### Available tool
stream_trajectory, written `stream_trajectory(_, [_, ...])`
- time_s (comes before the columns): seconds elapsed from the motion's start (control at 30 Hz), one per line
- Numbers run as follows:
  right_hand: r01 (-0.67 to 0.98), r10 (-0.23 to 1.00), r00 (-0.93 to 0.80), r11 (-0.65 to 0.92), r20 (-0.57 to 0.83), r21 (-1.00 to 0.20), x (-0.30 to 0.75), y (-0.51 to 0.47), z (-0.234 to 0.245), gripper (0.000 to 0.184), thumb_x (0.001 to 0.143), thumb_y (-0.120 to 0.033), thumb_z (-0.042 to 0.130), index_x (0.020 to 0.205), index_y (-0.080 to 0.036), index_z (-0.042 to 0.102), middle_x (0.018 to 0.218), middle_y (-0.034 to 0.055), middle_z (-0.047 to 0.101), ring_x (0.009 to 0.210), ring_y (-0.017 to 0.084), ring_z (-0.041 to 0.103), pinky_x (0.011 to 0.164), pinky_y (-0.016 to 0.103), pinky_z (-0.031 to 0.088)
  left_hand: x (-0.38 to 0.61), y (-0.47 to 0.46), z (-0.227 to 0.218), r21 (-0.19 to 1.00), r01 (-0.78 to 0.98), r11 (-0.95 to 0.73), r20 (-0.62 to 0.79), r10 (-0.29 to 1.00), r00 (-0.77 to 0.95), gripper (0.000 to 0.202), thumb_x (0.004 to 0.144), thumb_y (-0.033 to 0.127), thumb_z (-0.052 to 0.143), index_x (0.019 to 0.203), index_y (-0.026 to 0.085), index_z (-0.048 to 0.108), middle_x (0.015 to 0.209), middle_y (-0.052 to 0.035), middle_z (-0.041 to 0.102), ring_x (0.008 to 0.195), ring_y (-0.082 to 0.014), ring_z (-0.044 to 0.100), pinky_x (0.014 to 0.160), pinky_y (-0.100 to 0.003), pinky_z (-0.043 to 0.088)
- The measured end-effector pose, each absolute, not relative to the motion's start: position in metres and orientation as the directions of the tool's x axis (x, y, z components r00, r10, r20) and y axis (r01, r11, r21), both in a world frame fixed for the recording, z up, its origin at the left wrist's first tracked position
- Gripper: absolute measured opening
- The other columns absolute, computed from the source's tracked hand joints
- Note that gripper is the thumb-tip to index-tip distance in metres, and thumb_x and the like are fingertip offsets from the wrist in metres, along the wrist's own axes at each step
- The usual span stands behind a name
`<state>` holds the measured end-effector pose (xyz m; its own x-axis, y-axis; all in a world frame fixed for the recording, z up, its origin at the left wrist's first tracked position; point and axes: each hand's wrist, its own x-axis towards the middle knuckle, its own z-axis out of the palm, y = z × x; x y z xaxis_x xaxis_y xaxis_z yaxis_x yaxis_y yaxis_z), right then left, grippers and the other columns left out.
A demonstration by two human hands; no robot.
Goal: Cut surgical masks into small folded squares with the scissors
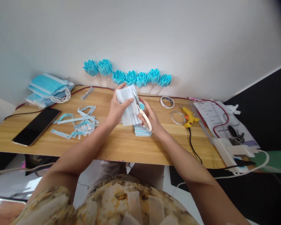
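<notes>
My left hand [117,109] is closed on a white pleated face mask piece [128,107], held up above the wooden table [112,143]. My right hand [151,117] grips scissors [142,114] with cream handles, their blades set against the mask's right edge. A small stack of blue mask pieces [142,130] lies on the table just under my hands.
Blue and white cut strips [78,123] lie left of my hands. A black phone [37,125] and a pile of blue masks [49,89] are at far left. Blue fabric flowers [131,76] lean on the wall. Tape rolls [167,102], a yellow glue gun [189,117] and cables are to the right.
</notes>
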<state>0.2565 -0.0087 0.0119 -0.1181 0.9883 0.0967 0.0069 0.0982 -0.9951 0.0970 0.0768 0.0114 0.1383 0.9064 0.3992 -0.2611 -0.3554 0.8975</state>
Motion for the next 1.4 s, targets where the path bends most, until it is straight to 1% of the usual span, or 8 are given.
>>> stream_trajectory(0.2, [0.013,0.990,-0.108,0.087,0.085,-0.996,0.256,-0.009,0.014,0.100,0.080,-0.064,0.077,0.160,-0.031,0.026,0.062,-0.0096,0.050,0.044,0.009,0.043,0.042,0.023,0.038,0.098,0.076,0.013,0.898,-0.290,-0.330,0.379,0.915,0.134,0.081,0.069,0.049,0.090,0.139,0.027,0.056,0.151,-0.0101,0.056,0.139,-0.0342,0.054,0.116,-0.046,0.046])
stream_trajectory(0.4, [0.018,0.996,-0.078,0.047,0.045,-0.999,0.254,-0.010,0.018,0.106,0.075,-0.062,0.081,0.160,-0.027,0.026,0.061,-0.0095,0.054,0.042,0.009,0.044,0.040,0.023,0.037,0.097,0.070,0.020,0.907,-0.295,-0.301,0.351,0.927,0.132,0.079,0.069,0.047,0.090,0.138,0.026,0.056,0.146,-0.0098,0.060,0.134,-0.0316,0.058,0.108,-0.040,0.051])
stream_trajectory(0.53, [0.024,0.997,-0.072,0.044,0.042,-0.999,0.254,-0.010,0.019,0.107,0.075,-0.061,0.081,0.160,-0.027,0.026,0.059,-0.0102,0.054,0.042,0.009,0.044,0.041,0.023,0.036,0.097,0.064,0.028,0.912,-0.399,-0.091,0.185,0.962,0.202,0.064,0.070,0.053,0.088,0.119,0.020,0.063,0.112,-0.0095,0.073,0.097,-0.0263,0.073,0.083,-0.036,0.060])
stream_trajectory(0.6, [0.031,0.996,-0.076,0.053,0.050,-0.998,0.254,-0.010,0.018,0.107,0.076,-0.061,0.081,0.161,-0.026,0.025,0.057,-0.0108,0.052,0.042,0.009,0.044,0.042,0.023,0.037,0.097,0.062,0.031,0.904,-0.428,0.015,0.105,0.961,0.255,0.056,0.068,0.054,0.088,0.103,0.017,0.065,0.091,-0.0074,0.074,0.077,-0.0229,0.073,0.073,-0.035,0.060])
stream_trajectory(0.7, [0.044,0.995,-0.088,0.060,0.056,-0.997,0.254,-0.009,0.016,0.108,0.077,-0.060,0.080,0.162,-0.026,0.023,0.058,-0.0109,0.050,0.043,0.010,0.044,0.043,0.024,0.037,0.097,0.061,0.036,0.890,-0.447,0.088,0.046,0.959,0.280,0.051,0.063,0.050,0.091,0.090,0.016,0.065,0.076,-0.0044,0.072,0.065,-0.0191,0.069,0.066,-0.033,0.059])
stream_trajectory(0.87, [0.040,0.982,-0.154,0.117,0.109,-0.992,0.253,-0.008,0.017,0.100,0.081,-0.062,0.075,0.160,-0.025,0.025,0.059,-0.0102,0.046,0.048,0.011,0.043,0.048,0.024,0.037,0.097,0.060,0.038,0.874,-0.478,0.089,0.026,0.973,0.230,0.046,0.057,0.044,0.095,0.082,0.016,0.067,0.073,-0.0022,0.072,0.062,-0.0154,0.066,0.061,-0.028,0.056])
stream_trajectory(1.07, [0.043,0.981,-0.155,0.125,0.117,-0.991,0.253,-0.009,0.018,0.094,0.083,-0.063,0.072,0.159,-0.029,0.028,0.060,-0.0093,0.046,0.051,0.011,0.043,0.049,0.025,0.036,0.099,0.060,0.030,0.890,-0.443,0.103,0.024,0.962,0.273,0.044,0.060,0.044,0.094,0.082,0.017,0.069,0.071,-0.0020,0.072,0.060,-0.0157,0.065,0.059,-0.029,0.055])
stream_trajectory(1.4, [0.005,0.983,-0.124,0.136,0.134,-0.991,0.255,-0.008,0.015,0.096,0.081,-0.064,0.074,0.158,-0.029,0.029,0.060,-0.0102,0.046,0.049,0.011,0.043,0.048,0.026,0.035,0.103,0.058,0.027,0.892,-0.436,0.120,0.009,0.959,0.283,0.044,0.057,0.042,0.095,0.081,0.017,0.069,0.072,-0.0007,0.071,0.062,-0.0140,0.064,0.061,-0.027,0.053])
